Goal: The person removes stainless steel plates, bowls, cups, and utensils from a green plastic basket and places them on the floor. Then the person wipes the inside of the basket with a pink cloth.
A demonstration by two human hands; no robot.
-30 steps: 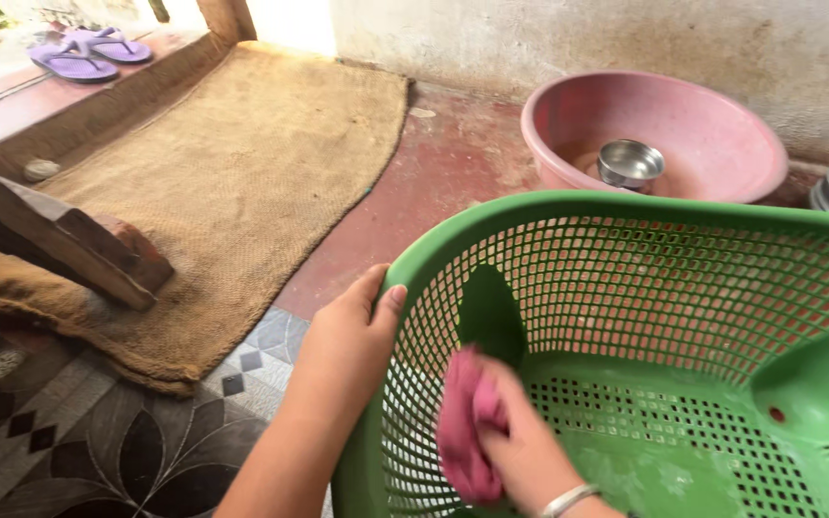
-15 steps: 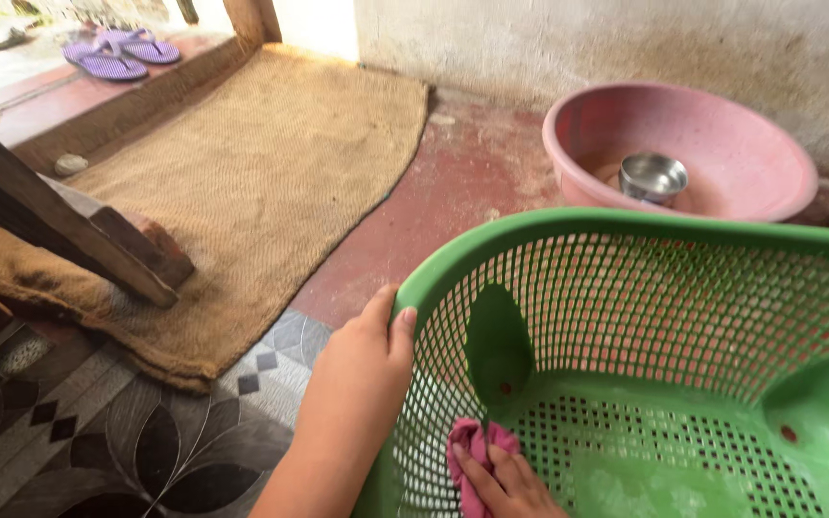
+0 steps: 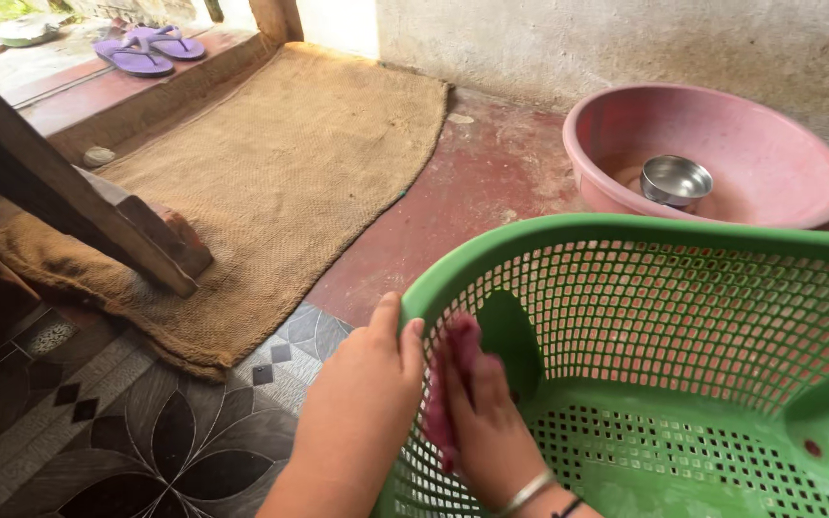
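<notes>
Basket [image 3: 683, 326], green and perforated, fills the lower right of the view, and everything else is placed from it. The left hand [image 3: 362, 384] grips the basket's rim at its near left corner, thumb on the rim and fingers curled over the outer wall. The right hand [image 3: 482, 422] is inside the basket, just across the mesh wall from the left hand, closed on a pink cloth [image 3: 453, 369] and pressing it flat against the inner wall beside a solid green panel. A thin bangle [image 3: 527, 491] sits on the right wrist.

Beyond the basket's far rim stands a pink basin [image 3: 769, 163] with a small steel bowl [image 3: 675, 179] in it, close to a stained wall. Left of the basket lies a brown mat [image 3: 280, 163] on the red floor [image 3: 443, 206], with a wooden beam [image 3: 69, 197] resting across the mat's near end. Far past the mat, purple sandals [image 3: 146, 50] sit on a step. Patterned tiles [image 3: 146, 432] lie below the mat, left of the basket.
</notes>
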